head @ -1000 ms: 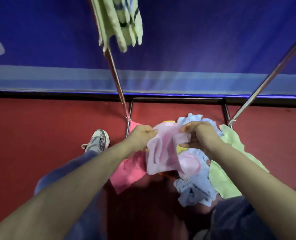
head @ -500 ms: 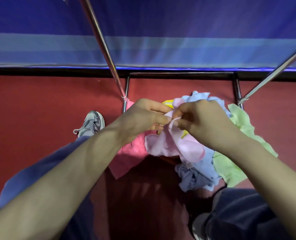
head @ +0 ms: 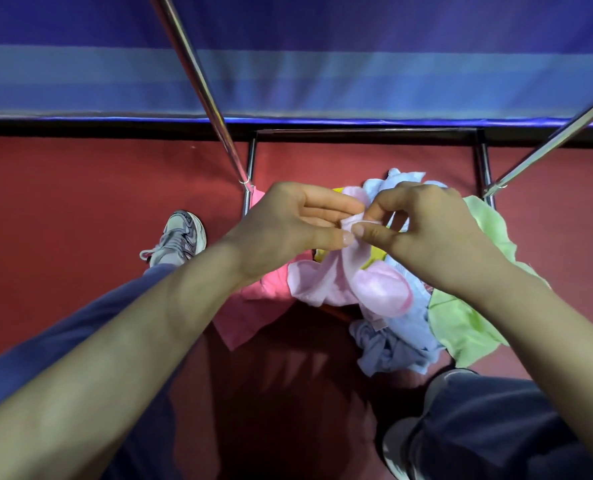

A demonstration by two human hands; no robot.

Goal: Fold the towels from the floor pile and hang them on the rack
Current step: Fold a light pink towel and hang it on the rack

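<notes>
Pink and pale, the pale pink towel (head: 374,289) hangs bunched from both hands, just above the pile (head: 402,344) on the red floor (head: 80,209). The left hand (head: 288,230) pinches its upper edge between thumb and forefinger. The right hand (head: 426,237) grasps the same edge right beside it, so the thumb tips almost meet. Beneath lie a brighter pink towel (head: 246,313), a crumpled blue towel (head: 388,351) and a green towel (head: 468,323), with a bit of yellow showing between them. The rack (head: 201,91) rises in two slanting metal poles either side of the heap. A grey shoe (head: 180,237) stands to the left.
</notes>
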